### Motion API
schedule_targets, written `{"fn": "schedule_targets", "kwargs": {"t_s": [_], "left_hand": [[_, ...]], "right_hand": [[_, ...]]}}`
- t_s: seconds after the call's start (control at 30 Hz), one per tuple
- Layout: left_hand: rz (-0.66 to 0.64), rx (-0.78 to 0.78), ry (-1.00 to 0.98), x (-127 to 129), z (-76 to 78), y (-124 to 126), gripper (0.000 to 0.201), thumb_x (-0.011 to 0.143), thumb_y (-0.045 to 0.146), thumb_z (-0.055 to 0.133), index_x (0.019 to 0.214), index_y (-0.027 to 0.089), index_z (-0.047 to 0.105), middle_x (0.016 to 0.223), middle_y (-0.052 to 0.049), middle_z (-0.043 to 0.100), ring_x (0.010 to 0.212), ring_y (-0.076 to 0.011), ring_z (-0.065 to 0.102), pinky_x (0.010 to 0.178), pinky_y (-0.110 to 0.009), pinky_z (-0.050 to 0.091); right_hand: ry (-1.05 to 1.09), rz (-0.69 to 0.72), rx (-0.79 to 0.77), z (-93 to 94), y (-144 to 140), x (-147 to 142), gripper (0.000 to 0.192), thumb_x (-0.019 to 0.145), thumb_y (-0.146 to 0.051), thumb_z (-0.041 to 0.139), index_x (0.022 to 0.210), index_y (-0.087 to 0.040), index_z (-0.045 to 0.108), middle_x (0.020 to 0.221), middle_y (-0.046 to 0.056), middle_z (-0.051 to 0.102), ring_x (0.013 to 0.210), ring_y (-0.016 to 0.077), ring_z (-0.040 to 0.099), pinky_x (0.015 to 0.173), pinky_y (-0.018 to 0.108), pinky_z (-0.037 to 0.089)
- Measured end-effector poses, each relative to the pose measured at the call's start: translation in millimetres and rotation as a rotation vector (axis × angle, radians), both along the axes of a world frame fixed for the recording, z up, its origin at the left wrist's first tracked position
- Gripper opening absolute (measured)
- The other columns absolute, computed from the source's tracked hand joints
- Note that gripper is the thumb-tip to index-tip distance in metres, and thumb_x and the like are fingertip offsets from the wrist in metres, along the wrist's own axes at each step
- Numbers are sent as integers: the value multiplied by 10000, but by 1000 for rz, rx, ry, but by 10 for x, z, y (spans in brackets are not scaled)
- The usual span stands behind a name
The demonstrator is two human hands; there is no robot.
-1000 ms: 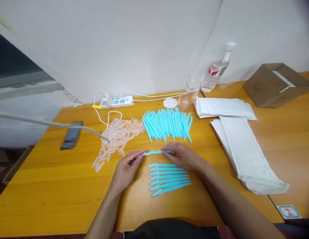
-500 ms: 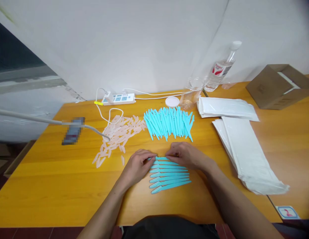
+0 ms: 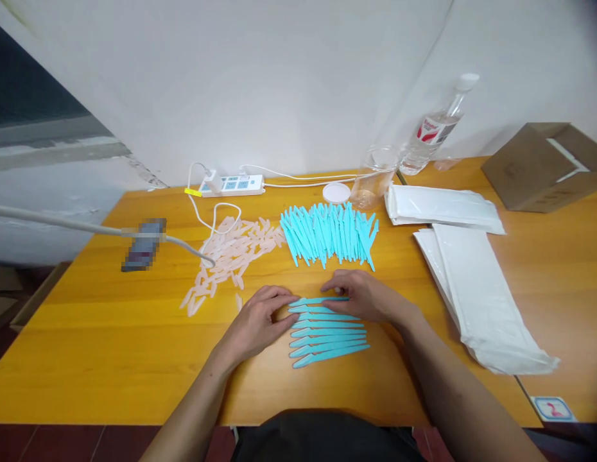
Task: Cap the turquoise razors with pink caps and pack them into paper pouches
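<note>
Several turquoise eyebrow razors [image 3: 330, 342] lie in a stacked row in front of me, blade ends to the left and handles to the right. At the far end of the row lies the top razor [image 3: 318, 300]. My left hand [image 3: 260, 319] rests at the blade ends, its index fingertip at the top razor's tip and its thumb lower down, fingers apart. Over the handle ends, my right hand [image 3: 363, 295] has thumb and index finger apart around the top razor, covering its handle end. Beyond the hands is a pile of turquoise razors [image 3: 330, 234].
Pinkish translucent caps [image 3: 235, 247] are scattered at left, near a phone [image 3: 144, 244] and a cable [image 3: 101, 229]. A power strip [image 3: 238, 185], round lid [image 3: 336, 192], clear jar [image 3: 374, 183] and bottle [image 3: 436, 131] stand along the wall. White packets [image 3: 476, 282] and a cardboard box [image 3: 529, 170] lie right.
The fingers of both hands have spread from their pinch on the top razor, which now lies at the row's far end. My right hand's thumb and index finger have parted.
</note>
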State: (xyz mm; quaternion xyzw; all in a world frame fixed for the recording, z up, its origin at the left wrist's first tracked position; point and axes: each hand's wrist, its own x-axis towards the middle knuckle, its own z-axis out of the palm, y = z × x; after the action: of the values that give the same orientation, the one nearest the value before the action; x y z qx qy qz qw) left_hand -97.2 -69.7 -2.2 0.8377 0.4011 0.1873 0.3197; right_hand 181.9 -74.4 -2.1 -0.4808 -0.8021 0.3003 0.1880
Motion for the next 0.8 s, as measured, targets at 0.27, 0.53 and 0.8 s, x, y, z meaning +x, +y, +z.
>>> {"fn": "schedule_targets", "kwargs": {"t_s": [0.27, 0.53, 0.8], "left_hand": [[586, 91, 182, -608, 2, 1, 273, 907, 472, 623, 912, 220, 728, 865, -33, 735, 755, -186, 655, 709, -296, 495], [721, -69, 414, -617, 65, -4, 274, 837, 489, 632, 857, 236, 734, 847, -23, 758, 806, -232, 696, 717, -316, 466], [563, -156, 268, -797, -81, -6, 249, 859, 459, 612, 846, 222, 687, 786, -9, 714, 722, -189, 653, 664, -271, 457]], "right_hand": [[55, -371, 72, -36, 99, -17, 297, 919, -353, 593, 689, -193, 690, 627, -15, 642, 547, 108, 496, 561, 241, 327], [-115, -774, 169, -25, 180, 100, 345, 863, -491, 611, 679, -205, 668, 640, 25, 667, 570, 163, 549, 583, 281, 344], [-259, -1004, 4, -129, 316, 555, 398, 787, -566, 649, 858, -181, 718, 819, 108, 741, 778, 276, 668, 668, 336, 422]]}}
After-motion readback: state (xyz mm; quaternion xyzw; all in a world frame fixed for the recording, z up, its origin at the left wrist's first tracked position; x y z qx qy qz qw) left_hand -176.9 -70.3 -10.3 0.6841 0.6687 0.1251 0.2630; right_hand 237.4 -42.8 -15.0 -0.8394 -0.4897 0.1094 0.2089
